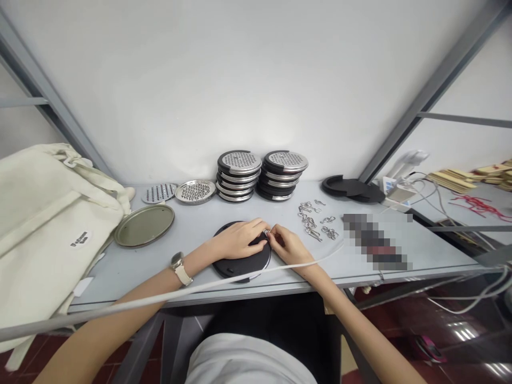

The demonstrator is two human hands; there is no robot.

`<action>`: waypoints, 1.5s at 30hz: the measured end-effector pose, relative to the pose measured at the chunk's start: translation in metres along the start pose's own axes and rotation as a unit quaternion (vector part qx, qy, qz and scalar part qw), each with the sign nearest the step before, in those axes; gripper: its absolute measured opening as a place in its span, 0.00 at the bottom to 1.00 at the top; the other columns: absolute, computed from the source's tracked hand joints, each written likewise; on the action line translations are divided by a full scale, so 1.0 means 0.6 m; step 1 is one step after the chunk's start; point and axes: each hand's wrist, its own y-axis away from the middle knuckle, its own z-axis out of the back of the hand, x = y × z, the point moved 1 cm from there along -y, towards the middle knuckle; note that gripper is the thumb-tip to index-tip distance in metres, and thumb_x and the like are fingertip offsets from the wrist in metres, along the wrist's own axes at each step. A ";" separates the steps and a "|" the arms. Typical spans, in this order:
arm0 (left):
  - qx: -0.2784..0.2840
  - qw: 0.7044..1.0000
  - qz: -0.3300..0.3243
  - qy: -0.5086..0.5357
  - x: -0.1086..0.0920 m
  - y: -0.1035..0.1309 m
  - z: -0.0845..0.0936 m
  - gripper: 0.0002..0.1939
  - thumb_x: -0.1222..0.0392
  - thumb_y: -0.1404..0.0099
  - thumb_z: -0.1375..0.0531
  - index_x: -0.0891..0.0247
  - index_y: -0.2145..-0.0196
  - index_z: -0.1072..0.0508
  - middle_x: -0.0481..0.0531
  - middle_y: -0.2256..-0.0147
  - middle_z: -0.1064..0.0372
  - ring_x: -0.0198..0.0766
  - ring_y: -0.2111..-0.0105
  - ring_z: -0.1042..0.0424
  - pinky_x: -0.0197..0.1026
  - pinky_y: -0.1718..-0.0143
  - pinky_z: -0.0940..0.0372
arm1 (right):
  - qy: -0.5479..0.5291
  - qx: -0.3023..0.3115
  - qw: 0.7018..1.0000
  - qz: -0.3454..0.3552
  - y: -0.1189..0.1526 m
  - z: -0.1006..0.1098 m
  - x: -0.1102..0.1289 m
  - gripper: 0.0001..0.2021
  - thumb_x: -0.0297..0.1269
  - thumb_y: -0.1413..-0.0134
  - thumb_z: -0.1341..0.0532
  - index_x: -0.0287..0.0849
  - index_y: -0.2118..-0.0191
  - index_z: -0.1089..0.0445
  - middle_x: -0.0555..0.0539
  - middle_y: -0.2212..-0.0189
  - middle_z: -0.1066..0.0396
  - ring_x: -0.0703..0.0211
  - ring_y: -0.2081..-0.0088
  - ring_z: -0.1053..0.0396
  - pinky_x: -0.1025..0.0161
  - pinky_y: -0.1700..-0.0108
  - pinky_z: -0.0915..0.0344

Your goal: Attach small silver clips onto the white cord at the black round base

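Note:
A round black disc (244,265) with a silver rim lies at the table's front edge. Across its top rests my left hand (242,239), thumb and fingertips closed round a small metal piece (266,232) at the disc's right side. My right hand (287,244) pinches at the same metal piece from the right. Small metal clasps (307,220) are scattered to the right of my hands. Behind stand two stacks of round graters with black holders, a left stack (239,176) and a right stack (282,175).
A white cable (160,296) crosses in front of my forearms. On the left are a cream bag (52,213), a round metal plate (144,225) and loose grater discs (196,191). Black holders (348,188) lie at the back right, near a pixelated patch.

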 end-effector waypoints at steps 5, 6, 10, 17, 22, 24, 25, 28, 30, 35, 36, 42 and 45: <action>0.006 1.000 0.005 -0.008 -0.002 0.000 0.001 0.06 0.58 0.33 0.50 0.62 0.62 0.39 0.51 0.64 0.38 0.37 0.69 0.35 0.38 0.68 0.40 | -0.019 -0.004 1.000 -0.007 0.000 -0.003 -0.007 0.09 0.37 0.42 0.48 0.43 0.73 0.43 0.53 0.78 0.39 0.64 0.76 0.43 0.66 0.72 0.44; 0.005 1.000 0.006 -0.004 -0.002 0.000 0.001 0.06 0.58 0.33 0.50 0.62 0.62 0.39 0.51 0.64 0.38 0.37 0.69 0.35 0.38 0.68 0.40 | -0.021 -0.004 1.000 -0.007 0.000 -0.003 -0.008 0.09 0.37 0.43 0.48 0.43 0.73 0.43 0.53 0.78 0.39 0.64 0.76 0.43 0.66 0.72 0.44; 0.000 1.000 0.007 0.012 -0.001 0.000 0.000 0.07 0.58 0.33 0.49 0.62 0.59 0.39 0.51 0.64 0.38 0.37 0.68 0.35 0.38 0.67 0.40 | -0.025 -0.002 1.000 -0.014 0.000 -0.003 -0.008 0.09 0.38 0.44 0.47 0.43 0.73 0.43 0.53 0.79 0.40 0.65 0.77 0.43 0.66 0.73 0.44; 0.003 1.000 0.012 0.014 0.003 0.001 -0.003 0.08 0.57 0.33 0.50 0.62 0.59 0.38 0.51 0.63 0.39 0.36 0.68 0.34 0.38 0.66 0.39 | -0.015 0.013 1.000 0.005 0.004 0.002 0.004 0.08 0.37 0.42 0.49 0.43 0.72 0.43 0.52 0.77 0.40 0.64 0.76 0.43 0.66 0.73 0.44; 0.004 1.000 0.010 0.008 0.003 0.001 -0.002 0.08 0.57 0.32 0.50 0.62 0.58 0.37 0.52 0.62 0.39 0.37 0.67 0.34 0.38 0.66 0.39 | 0.022 0.020 0.999 0.024 0.005 0.004 0.013 0.09 0.35 0.41 0.51 0.44 0.74 0.45 0.52 0.79 0.41 0.63 0.76 0.44 0.66 0.74 0.47; 0.003 1.000 0.007 0.004 0.003 0.002 -0.002 0.08 0.57 0.32 0.50 0.62 0.58 0.37 0.52 0.61 0.39 0.37 0.67 0.34 0.39 0.66 0.39 | 0.032 0.024 0.999 0.028 0.005 0.004 0.014 0.10 0.34 0.41 0.52 0.44 0.74 0.46 0.52 0.79 0.42 0.63 0.77 0.44 0.66 0.74 0.48; 0.003 1.000 0.004 0.003 0.003 0.002 -0.002 0.08 0.57 0.32 0.50 0.62 0.58 0.37 0.52 0.61 0.39 0.37 0.67 0.33 0.39 0.66 0.39 | 0.037 0.026 0.998 0.030 0.005 0.004 0.013 0.10 0.34 0.40 0.52 0.44 0.74 0.46 0.52 0.79 0.42 0.63 0.76 0.44 0.66 0.74 0.48; 0.004 1.000 -0.005 0.005 0.003 0.002 -0.002 0.08 0.58 0.32 0.50 0.62 0.58 0.38 0.52 0.61 0.39 0.37 0.67 0.33 0.39 0.67 0.39 | 0.057 0.027 0.997 0.037 0.006 0.003 0.012 0.11 0.34 0.40 0.52 0.44 0.75 0.47 0.52 0.79 0.42 0.62 0.75 0.43 0.65 0.72 0.47; 0.004 1.000 -0.008 0.010 0.003 0.002 -0.002 0.07 0.57 0.32 0.50 0.62 0.60 0.38 0.52 0.62 0.38 0.37 0.68 0.34 0.39 0.67 0.40 | 0.073 0.016 0.996 0.044 0.007 0.003 0.012 0.10 0.33 0.41 0.51 0.44 0.75 0.47 0.51 0.78 0.42 0.61 0.74 0.42 0.64 0.70 0.46; 0.004 1.000 -0.002 0.011 0.003 0.002 -0.003 0.08 0.56 0.32 0.50 0.62 0.62 0.37 0.52 0.64 0.38 0.37 0.69 0.34 0.38 0.68 0.40 | 0.101 -0.008 0.992 0.069 0.010 0.005 0.018 0.10 0.31 0.40 0.52 0.43 0.73 0.45 0.48 0.74 0.40 0.58 0.68 0.41 0.61 0.65 0.43; 0.005 1.000 -0.002 0.010 0.003 0.002 -0.003 0.08 0.56 0.32 0.50 0.63 0.62 0.37 0.52 0.64 0.38 0.37 0.69 0.34 0.38 0.68 0.40 | 0.103 -0.008 0.992 0.071 0.010 0.005 0.020 0.10 0.31 0.40 0.52 0.43 0.73 0.44 0.48 0.73 0.40 0.57 0.68 0.41 0.61 0.64 0.43; 0.010 1.000 -0.010 0.006 0.003 0.003 -0.002 0.09 0.56 0.31 0.51 0.63 0.60 0.36 0.52 0.63 0.38 0.37 0.67 0.34 0.38 0.67 0.39 | 0.096 -0.003 0.993 0.067 0.007 0.003 0.018 0.11 0.31 0.40 0.52 0.44 0.75 0.45 0.49 0.75 0.41 0.58 0.69 0.41 0.61 0.65 0.43; 0.014 1.000 -0.012 0.006 0.003 0.003 -0.003 0.10 0.56 0.31 0.51 0.63 0.58 0.36 0.53 0.62 0.37 0.38 0.66 0.33 0.38 0.66 0.39 | 0.085 0.005 0.995 0.060 0.006 0.004 0.014 0.13 0.31 0.41 0.51 0.44 0.77 0.46 0.50 0.78 0.43 0.59 0.71 0.42 0.62 0.67 0.45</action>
